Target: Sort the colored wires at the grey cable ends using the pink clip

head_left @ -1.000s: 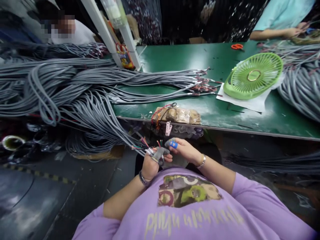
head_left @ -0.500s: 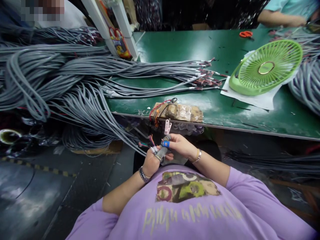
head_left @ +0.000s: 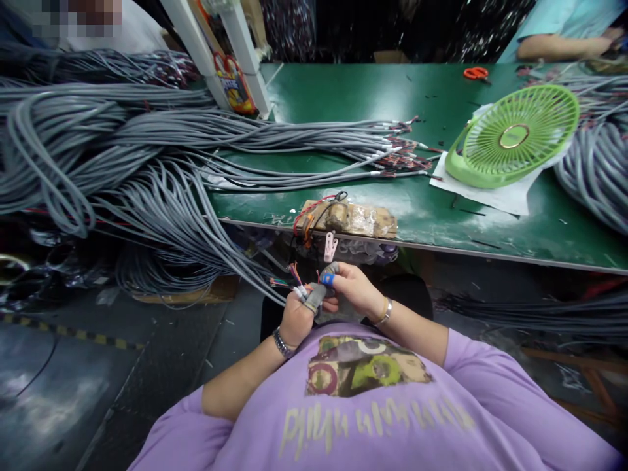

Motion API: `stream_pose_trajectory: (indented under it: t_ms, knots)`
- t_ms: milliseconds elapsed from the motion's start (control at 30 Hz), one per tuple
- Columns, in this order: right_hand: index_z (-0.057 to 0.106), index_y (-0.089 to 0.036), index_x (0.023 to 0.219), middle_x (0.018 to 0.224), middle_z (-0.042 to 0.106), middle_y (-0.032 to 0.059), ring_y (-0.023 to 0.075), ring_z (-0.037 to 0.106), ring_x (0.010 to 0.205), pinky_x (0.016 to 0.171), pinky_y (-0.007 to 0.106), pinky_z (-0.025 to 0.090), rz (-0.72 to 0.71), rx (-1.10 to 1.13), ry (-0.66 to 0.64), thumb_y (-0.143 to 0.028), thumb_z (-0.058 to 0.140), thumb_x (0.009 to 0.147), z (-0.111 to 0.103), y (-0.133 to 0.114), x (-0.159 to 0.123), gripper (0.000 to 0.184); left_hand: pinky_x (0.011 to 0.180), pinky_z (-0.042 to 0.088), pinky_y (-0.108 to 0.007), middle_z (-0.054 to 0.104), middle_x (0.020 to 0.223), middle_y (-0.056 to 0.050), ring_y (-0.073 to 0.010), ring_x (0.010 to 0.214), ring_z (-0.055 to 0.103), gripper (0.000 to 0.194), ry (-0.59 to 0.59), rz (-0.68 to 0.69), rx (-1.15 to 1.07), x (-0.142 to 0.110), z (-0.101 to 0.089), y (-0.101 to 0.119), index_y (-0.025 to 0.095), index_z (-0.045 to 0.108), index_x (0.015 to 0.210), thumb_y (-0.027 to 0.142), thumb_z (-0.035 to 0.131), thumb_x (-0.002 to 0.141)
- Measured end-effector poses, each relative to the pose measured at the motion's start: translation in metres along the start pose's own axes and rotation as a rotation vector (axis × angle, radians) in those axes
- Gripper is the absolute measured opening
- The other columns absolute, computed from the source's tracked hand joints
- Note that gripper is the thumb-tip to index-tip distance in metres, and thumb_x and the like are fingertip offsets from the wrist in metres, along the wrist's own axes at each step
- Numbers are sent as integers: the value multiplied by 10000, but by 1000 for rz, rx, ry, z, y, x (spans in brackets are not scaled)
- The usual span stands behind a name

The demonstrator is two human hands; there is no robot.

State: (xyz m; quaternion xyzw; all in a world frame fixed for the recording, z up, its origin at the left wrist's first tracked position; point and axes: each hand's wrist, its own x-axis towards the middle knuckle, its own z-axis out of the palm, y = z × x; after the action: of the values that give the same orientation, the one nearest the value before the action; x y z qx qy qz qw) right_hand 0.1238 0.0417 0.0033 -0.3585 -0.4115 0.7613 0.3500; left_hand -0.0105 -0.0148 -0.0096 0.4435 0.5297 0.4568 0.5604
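Holding gray cables [head_left: 216,235]: left hand [head_left: 297,317] | long axis: sloping down-right | right hand [head_left: 357,286]: grip unclear

Glossy green tabletop [head_left: 343,91], 2 white posts [head_left: 251,62] — dark grey floor [head_left: 181,356].

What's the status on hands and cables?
Left hand gripping cables near their ends. Right hand close beside it, grip unclear. Pink clip just beyond hands; no obstruction apparent.
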Motion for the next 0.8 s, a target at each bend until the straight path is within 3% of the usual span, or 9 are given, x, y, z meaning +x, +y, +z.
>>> stream_pose_trajectory:
  t_ms: [233, 300, 400, 467, 667, 800]
  knots:
    - [515, -170, 707, 503, 491, -64, 71, 427, 428, 469, 230, 339, -4, -61, -114, -339, 734, 649, -1, -6, -1, 282, 579, 546, -264, 739, 670, -83, -200, 617, 711, 366, 1, 32, 63, -1, 0, 4, 128, 692, 734, 444, 561, 866]
    - [510, -171, 687, 501, 483, -68, 63, 407, 424, 459, 220, 319, 7, -48, -31, -298, 708, 644, -1, -5, 1, 239, 586, 546, -262, 736, 657, -80, -195, 612, 709, 355, 19, 27, 55, -2, 1, 5, 128, 690, 738, 436, 569, 865]
    - [467, -178, 639, 489, 411, -88, 40, 331, 430, 448, 193, 273, 0, 69, 206, -248, 663, 632, -5, -4, 7, 208, 584, 544, -257, 741, 677, -80, -184, 596, 705, 346, 53, 12, 8, -4, 3, 3, 126, 689, 775, 439, 573, 866]
    - [440, -182, 637, 509, 385, -92, 36, 299, 442, 450, 185, 261, -9, 188, 264, -240, 659, 631, -11, -5, 9, 226, 578, 544, -259, 746, 706, -82, -180, 583, 703, 339, 69, 3, -44, -4, 4, 0, 127, 684, 801, 446, 586, 858]
    - [542, -167, 744, 639, 504, -43, 58, 380, 501, 486, 210, 334, 121, 230, 45, -371, 720, 669, -21, 0, 3, 281, 546, 540, -274, 743, 696, -78, -191, 572, 700, 344, 112, 34, -133, -1, 1, -10, 135, 681, 771, 460, 600, 847]
    - [583, -151, 741, 578, 480, -50, 64, 383, 510, 501, 215, 318, 63, 74, -22, -417, 773, 639, -17, 1, -2, 343, 575, 543, -279, 742, 686, -83, -191, 582, 700, 368, 94, 47, -76, 0, 0, -9, 133, 691, 721, 462, 590, 852]
